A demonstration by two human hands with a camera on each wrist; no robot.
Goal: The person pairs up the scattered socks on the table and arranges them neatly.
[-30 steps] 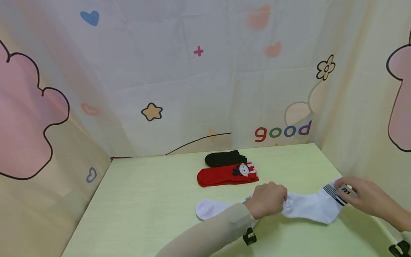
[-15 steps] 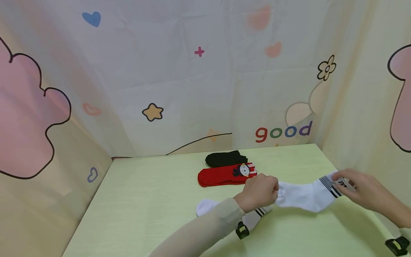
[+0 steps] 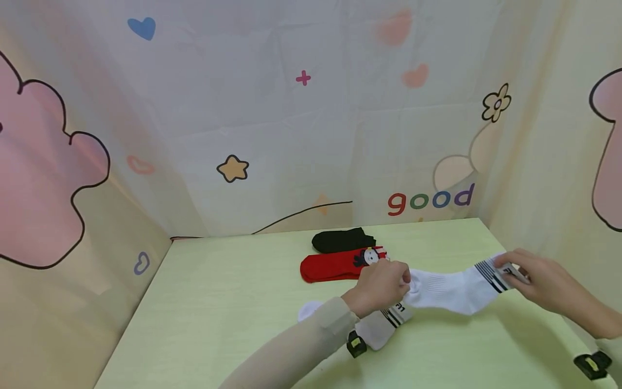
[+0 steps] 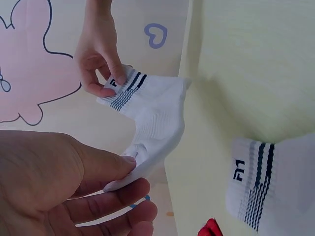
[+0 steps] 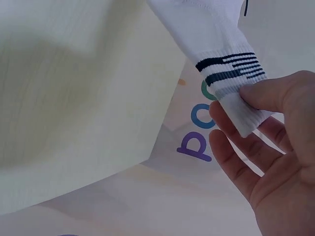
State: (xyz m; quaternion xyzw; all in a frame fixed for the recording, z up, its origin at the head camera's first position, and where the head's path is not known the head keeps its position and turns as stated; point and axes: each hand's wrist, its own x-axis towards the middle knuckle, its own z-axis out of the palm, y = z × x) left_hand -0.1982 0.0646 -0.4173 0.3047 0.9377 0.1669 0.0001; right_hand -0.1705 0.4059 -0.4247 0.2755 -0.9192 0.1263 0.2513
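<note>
A white sock (image 3: 444,292) with black stripes at its cuff is stretched between my two hands above the table. My left hand (image 3: 381,287) pinches its toe end, thumb on top in the left wrist view. At the other end, the striped cuff (image 5: 231,73) is pinched between thumb and fingers of my right hand (image 3: 536,281). Below my left forearm lies a second white striped sock (image 3: 381,327) on the table, partly hidden by the sleeve. Just behind my left hand is a pair of red socks (image 3: 330,267) with a cartoon figure, its cuff end partly covered.
Black socks (image 3: 340,241) lie behind the red ones, near the back edge of the pale green table (image 3: 218,286). A printed curtain (image 3: 272,135) hangs behind the table and along its sides.
Both hands have moved left and slightly up with the stretched sock. More of the second white sock's striped cuff shows now, while my left hand covers part of the red socks.
</note>
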